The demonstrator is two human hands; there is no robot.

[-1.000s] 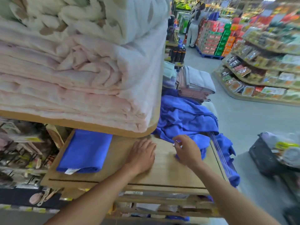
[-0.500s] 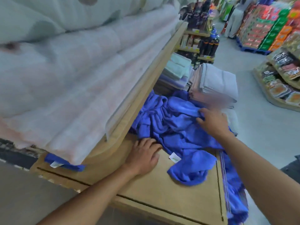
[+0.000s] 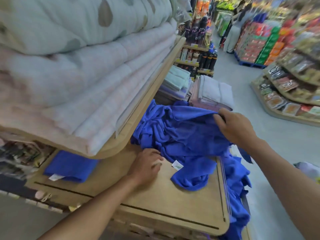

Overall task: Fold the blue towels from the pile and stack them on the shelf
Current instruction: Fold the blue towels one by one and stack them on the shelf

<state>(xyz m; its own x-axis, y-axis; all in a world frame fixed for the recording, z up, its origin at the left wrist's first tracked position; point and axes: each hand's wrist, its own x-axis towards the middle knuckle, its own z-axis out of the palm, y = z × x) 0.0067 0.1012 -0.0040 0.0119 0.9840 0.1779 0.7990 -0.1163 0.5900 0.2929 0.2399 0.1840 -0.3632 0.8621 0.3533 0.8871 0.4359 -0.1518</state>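
**Task items**
- Blue towel pile (image 3: 181,135): loose, crumpled heap of soft, napped cloth at rear R of the lower shelf (image 3: 173,205). One part spills over the shelf's R edge. Small white tag (image 3: 177,165) shows at the front.
- Folded blue towel (image 3: 71,166): flat rectangle at L end of the same shelf, well apart from the pile, partly under the upper shelf (image 3: 147,104).

**Hands**
- Right hand (image 3: 235,127): fingers and thumb curled round a raised fold at the pile's top edge; cloth pulled taut below it.
- Left hand (image 3: 147,168): palm down on bare shelf, fingers bent, tips at the pile's near edge. Blurred; can't tell if it pinches cloth.

**Surroundings**
- Both shelves: pale wood board, rounded corners.
- Upper shelf carries thick quilted bedding (image 3: 78,75), pink and pale w/ grey spots.
- Grey folded towels (image 3: 214,90) stacked just behind the pile.
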